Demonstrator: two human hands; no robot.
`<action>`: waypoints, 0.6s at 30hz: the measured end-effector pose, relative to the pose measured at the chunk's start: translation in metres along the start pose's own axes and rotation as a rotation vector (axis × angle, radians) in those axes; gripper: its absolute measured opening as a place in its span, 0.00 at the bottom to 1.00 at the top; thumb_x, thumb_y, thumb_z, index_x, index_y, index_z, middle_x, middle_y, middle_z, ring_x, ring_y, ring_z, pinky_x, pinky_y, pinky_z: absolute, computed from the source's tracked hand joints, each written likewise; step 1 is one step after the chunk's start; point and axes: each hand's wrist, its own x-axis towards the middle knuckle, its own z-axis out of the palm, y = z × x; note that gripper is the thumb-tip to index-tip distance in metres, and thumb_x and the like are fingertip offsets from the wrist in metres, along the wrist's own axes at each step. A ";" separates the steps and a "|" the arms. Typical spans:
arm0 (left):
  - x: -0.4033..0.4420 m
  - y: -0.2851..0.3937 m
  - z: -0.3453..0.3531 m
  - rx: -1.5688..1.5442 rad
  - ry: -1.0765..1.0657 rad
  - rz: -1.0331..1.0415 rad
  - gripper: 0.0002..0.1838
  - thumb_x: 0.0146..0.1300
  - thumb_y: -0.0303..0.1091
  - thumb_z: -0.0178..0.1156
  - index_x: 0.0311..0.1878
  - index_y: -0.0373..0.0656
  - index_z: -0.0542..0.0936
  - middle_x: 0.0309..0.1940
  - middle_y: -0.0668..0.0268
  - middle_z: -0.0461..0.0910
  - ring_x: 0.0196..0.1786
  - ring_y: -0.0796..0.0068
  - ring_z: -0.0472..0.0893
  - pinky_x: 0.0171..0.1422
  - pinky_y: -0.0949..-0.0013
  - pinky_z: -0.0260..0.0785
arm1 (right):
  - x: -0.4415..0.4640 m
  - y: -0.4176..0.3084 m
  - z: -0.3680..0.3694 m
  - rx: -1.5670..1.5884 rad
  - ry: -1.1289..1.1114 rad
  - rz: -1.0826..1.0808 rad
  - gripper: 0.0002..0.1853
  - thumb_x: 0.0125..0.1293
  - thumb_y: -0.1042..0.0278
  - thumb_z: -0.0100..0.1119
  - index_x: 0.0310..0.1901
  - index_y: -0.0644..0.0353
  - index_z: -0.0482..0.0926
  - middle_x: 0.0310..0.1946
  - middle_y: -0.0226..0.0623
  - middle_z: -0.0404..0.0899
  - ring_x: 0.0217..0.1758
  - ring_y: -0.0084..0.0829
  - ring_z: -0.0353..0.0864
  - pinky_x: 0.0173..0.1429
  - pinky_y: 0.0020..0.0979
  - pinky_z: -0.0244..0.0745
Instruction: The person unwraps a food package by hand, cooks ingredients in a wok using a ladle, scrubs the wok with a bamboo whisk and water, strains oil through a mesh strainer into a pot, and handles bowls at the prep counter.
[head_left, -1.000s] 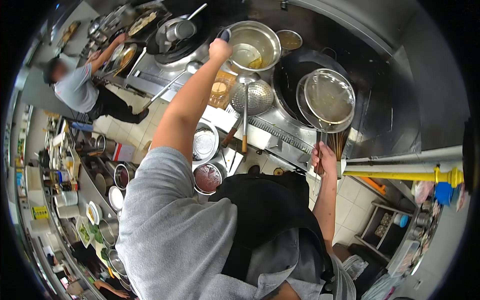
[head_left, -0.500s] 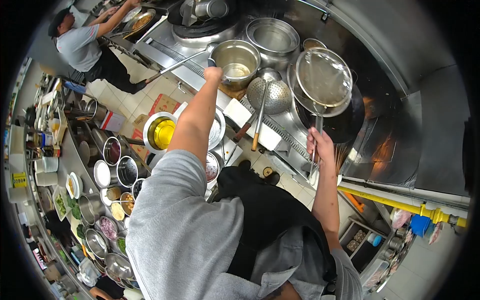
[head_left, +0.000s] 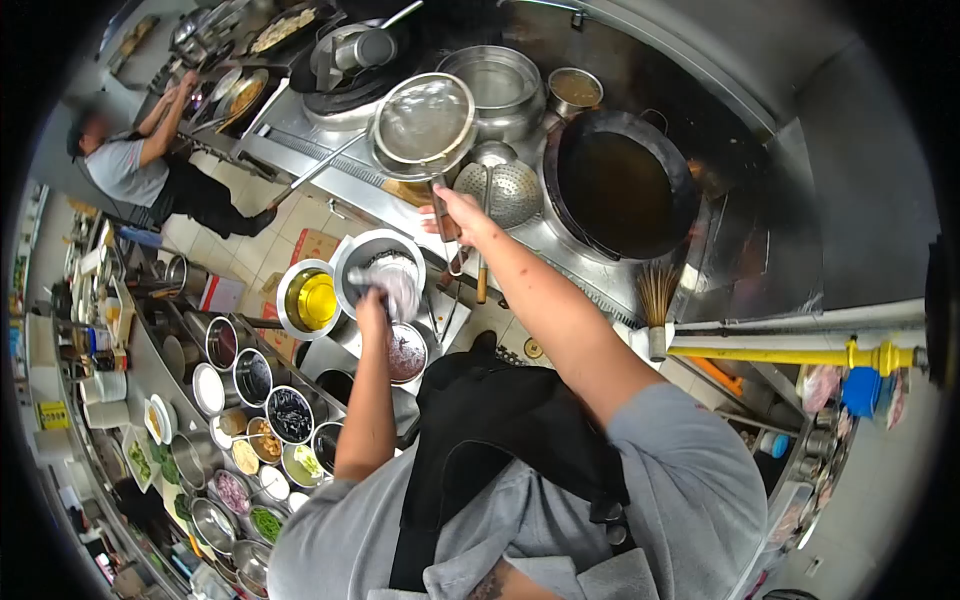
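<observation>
Right hand [head_left: 458, 214]: round silver mesh strainer [head_left: 425, 118] gripped.
Left hand [head_left: 372, 312]: blurred; grasp can't be told.
Change: strainer moved off black metal wok [head_left: 679, 188].

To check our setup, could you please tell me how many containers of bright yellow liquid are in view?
1: a metal pot, just left of the person's left hand. Others may be hidden among the crowded containers farther left.
</observation>
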 end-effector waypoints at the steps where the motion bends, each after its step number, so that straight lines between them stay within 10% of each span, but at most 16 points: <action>1: -0.033 -0.002 -0.012 -0.054 -0.009 -0.148 0.12 0.60 0.35 0.59 0.36 0.33 0.81 0.32 0.64 0.80 0.35 0.73 0.78 0.40 0.66 0.70 | -0.006 -0.002 0.004 0.013 0.009 0.037 0.32 0.74 0.40 0.49 0.52 0.70 0.75 0.39 0.47 0.84 0.37 0.44 0.86 0.43 0.48 0.85; 6: -0.153 -0.032 -0.065 0.124 -0.093 -0.232 0.19 0.58 0.30 0.66 0.51 0.30 0.78 0.42 0.59 0.83 0.41 0.67 0.83 0.48 0.65 0.75 | -0.076 0.005 -0.016 -0.900 0.245 -0.403 0.36 0.75 0.36 0.43 0.51 0.72 0.77 0.41 0.46 0.84 0.48 0.39 0.83 0.48 0.36 0.75; 9: -0.205 -0.074 -0.109 0.156 0.067 -0.238 0.18 0.59 0.26 0.57 0.53 0.34 0.76 0.40 0.62 0.82 0.39 0.72 0.80 0.46 0.69 0.73 | -0.153 0.047 -0.067 -0.239 -0.059 -0.384 0.26 0.77 0.49 0.48 0.62 0.64 0.73 0.50 0.45 0.82 0.41 0.32 0.86 0.41 0.33 0.81; 15: -0.298 -0.118 -0.151 0.230 0.443 -0.241 0.17 0.61 0.28 0.54 0.52 0.32 0.77 0.34 0.64 0.78 0.32 0.73 0.74 0.39 0.68 0.68 | -0.274 0.156 -0.195 -0.813 -0.229 0.254 0.20 0.75 0.51 0.54 0.51 0.63 0.80 0.32 0.36 0.83 0.34 0.27 0.84 0.34 0.28 0.80; 18: -0.336 -0.079 -0.159 0.853 0.579 0.142 0.17 0.56 0.29 0.57 0.49 0.39 0.80 0.40 0.50 0.83 0.43 0.45 0.82 0.49 0.52 0.74 | -0.307 0.211 -0.264 -1.429 -0.289 0.383 0.22 0.70 0.49 0.57 0.44 0.64 0.83 0.31 0.46 0.85 0.36 0.35 0.86 0.38 0.36 0.80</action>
